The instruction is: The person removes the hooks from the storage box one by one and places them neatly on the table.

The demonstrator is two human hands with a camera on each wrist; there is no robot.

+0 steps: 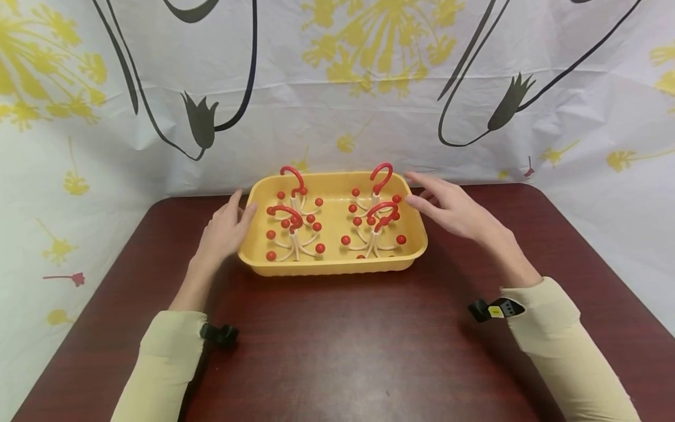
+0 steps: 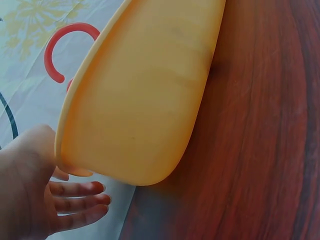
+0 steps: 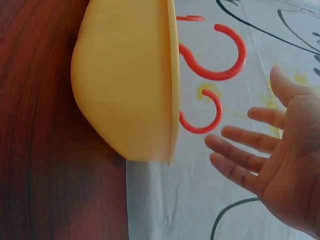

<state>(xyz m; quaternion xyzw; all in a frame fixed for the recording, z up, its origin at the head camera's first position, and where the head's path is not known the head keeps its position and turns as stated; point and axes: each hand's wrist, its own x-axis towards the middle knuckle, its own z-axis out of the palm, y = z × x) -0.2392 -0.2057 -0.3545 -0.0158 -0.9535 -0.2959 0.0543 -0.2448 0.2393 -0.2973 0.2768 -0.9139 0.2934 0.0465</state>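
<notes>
A yellow plastic tray [image 1: 329, 268] holds several small multi-arm hangers, each with a red hook on top and cream arms tipped with red balls. One hanger [image 1: 375, 237] stands at the front right and another [image 1: 295, 237] at the front left; two more are behind them. My left hand [image 1: 220, 231] is at the tray's left end, thumb at the rim and fingers extended outside it; firm contact cannot be told. My right hand [image 1: 456, 208] hovers by the right end, fingers spread and apart from the tray, as the right wrist view shows with the hand [image 3: 287, 155] holding nothing.
The tray stands near the back edge of a dark reddish-brown table [image 1: 343, 340]. Behind and around it hangs a white sheet [image 1: 295, 117] printed with yellow and grey flowers. A small black device [image 1: 218, 334] is strapped at the left wrist, another [image 1: 498, 309] at the right.
</notes>
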